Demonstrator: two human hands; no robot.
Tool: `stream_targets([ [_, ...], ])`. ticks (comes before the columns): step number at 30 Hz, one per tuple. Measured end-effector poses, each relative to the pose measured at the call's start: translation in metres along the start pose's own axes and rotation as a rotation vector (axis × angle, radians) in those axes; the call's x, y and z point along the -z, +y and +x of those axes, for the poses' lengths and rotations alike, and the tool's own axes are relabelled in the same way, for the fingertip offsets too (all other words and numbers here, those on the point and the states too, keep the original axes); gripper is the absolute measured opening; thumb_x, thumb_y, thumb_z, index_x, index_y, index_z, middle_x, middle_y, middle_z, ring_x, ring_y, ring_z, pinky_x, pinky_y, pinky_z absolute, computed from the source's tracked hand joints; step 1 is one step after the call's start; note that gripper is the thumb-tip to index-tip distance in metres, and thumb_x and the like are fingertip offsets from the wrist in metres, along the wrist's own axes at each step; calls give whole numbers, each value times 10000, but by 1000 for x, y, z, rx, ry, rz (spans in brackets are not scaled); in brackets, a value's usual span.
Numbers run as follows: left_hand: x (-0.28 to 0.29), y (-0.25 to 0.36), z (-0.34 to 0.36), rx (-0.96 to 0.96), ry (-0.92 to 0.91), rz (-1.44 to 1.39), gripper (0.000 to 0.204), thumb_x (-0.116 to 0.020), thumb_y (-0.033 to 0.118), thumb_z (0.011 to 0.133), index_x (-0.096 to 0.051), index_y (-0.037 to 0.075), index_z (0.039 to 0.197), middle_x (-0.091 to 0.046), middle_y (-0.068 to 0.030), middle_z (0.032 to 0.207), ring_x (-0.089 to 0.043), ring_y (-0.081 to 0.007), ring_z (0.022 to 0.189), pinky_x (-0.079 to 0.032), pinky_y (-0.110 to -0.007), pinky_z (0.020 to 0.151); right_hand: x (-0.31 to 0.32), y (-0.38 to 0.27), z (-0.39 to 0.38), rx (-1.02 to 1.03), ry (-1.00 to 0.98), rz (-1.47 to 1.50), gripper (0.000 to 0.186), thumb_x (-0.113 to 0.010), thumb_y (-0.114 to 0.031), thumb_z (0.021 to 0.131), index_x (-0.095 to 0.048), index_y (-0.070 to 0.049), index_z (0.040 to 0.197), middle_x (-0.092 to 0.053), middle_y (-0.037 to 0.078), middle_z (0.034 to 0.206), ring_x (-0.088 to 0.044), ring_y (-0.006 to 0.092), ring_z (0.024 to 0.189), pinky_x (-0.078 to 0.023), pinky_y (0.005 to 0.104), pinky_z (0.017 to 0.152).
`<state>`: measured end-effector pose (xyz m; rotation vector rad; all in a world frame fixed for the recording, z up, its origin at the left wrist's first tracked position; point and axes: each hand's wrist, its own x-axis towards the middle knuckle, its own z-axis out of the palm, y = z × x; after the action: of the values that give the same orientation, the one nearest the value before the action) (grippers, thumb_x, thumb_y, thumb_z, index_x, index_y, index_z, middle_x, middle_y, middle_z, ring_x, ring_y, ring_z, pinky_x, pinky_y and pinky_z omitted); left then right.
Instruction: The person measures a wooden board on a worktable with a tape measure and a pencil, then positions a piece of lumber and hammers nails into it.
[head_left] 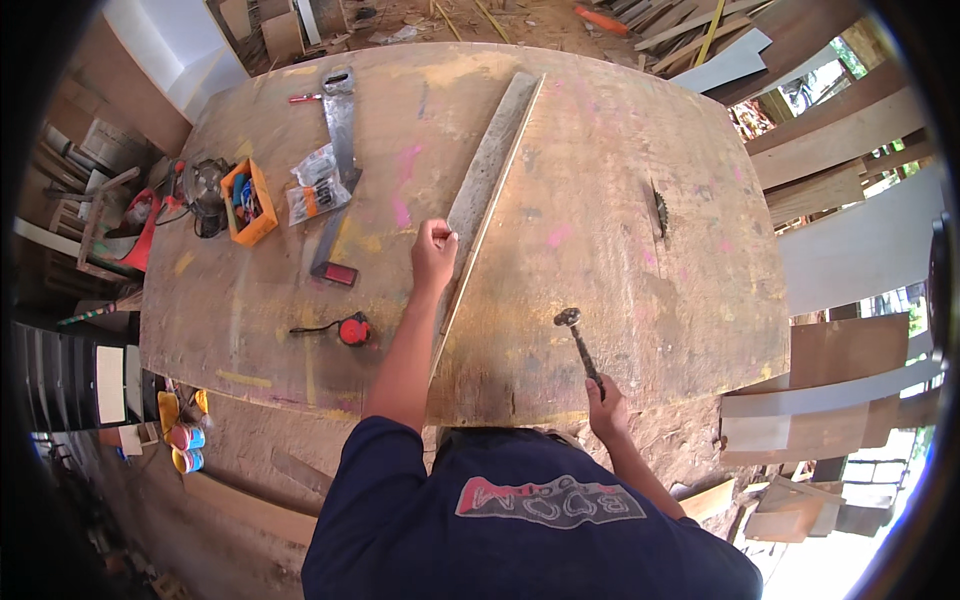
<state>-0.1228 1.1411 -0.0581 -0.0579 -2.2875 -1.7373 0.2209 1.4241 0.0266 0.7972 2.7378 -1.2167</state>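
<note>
My right hand (607,408) is wrapped round the handle of a hammer (583,350), its head pointing away from me above the near right part of the wooden worktable (600,270). My left hand (434,252) is closed, fingertips pinched together; whatever they hold is too small to make out. It is over the left edge of a long grey board (495,140), which lies slanting across the table. A thin pale wooden strip (497,197) runs along the board's right edge.
On the left of the table lie a red tape measure (353,330), a handsaw (340,115), a square (328,240), clear plastic bags (317,183) and an orange tool box (250,203). A toothed saw blade (660,208) sticks up through the tabletop at right. Boards (850,240) are stacked beyond the right edge.
</note>
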Motion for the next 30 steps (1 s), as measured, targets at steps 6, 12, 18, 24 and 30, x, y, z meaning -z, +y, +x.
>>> stream_targets([
  [6, -48, -14, 56, -18, -17, 8, 144, -715, 73, 955, -663, 16, 1077, -758, -144, 972, -754, -249, 892, -576, -381, 791, -14, -24, -3, -16, 50, 78, 301, -603, -313, 1061, -647, -18, 1100, -593, 142, 769, -547, 224, 703, -475, 384, 670],
  [12, -91, -23, 101, -78, 78, 86, 140, -716, 127, 977, -691, 8, 1047, -771, -158, 997, -768, -291, 940, -582, -380, 812, -2, -24, 0, -54, 59, 78, 320, -612, -301, 1058, -651, -1, 1163, -611, 126, 795, -552, 192, 724, -489, 359, 687],
  [18, -118, -38, 136, -84, 95, -23, 164, -708, 135, 993, -711, 2, 1090, -779, -146, 1018, -767, -242, 941, -591, -359, 842, -2, -25, 14, -112, 77, 108, 315, -616, -293, 1057, -656, 0, 1165, -611, 120, 789, -539, 173, 716, -479, 343, 671],
  [24, -129, -30, 131, 11, 51, 246, 172, -736, 191, 963, -742, 33, 1030, -773, -125, 917, -750, -264, 841, -578, -379, 771, 1, -40, 54, -79, 83, 47, 298, -620, -295, 1051, -667, -29, 1177, -644, 166, 776, -636, 257, 687, -507, 386, 648],
  [30, -132, -33, 136, -35, 90, 282, 158, -739, 205, 954, -751, 61, 1018, -760, -114, 876, -723, -263, 795, -562, -394, 741, -14, -50, 108, -63, 62, -13, 292, -599, -309, 1058, -657, -52, 1183, -682, 220, 807, -703, 426, 736, -536, 477, 667],
])
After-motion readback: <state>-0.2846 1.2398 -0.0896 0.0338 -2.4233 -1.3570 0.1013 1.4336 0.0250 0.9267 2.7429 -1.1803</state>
